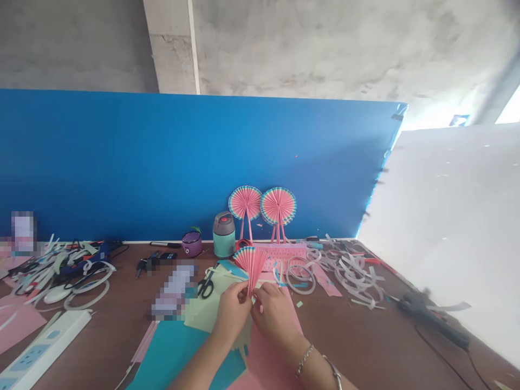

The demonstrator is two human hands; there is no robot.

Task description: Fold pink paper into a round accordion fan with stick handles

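Note:
A pleated pink paper fan (252,264) with a blue-and-cream striped edge stands upright between my hands, partly spread at the top. My left hand (234,304) pinches its narrow lower end from the left. From the right, my right hand (270,307) closes on the same end; the fingertips cover the base of the folds. Beneath my hands lie sheets of pink paper (266,357), pale green paper (201,311) and teal paper (174,346). Black-handled scissors (206,288) rest on the paper to the left of my hands.
Two round pink fans (278,207) stand by the blue partition (162,168), behind a pink basket (284,255). A teal flask (224,238) and purple cup (192,244) are left of them. White strips (353,276) and a glue gun (434,319) lie right; a power strip (46,349) lies left.

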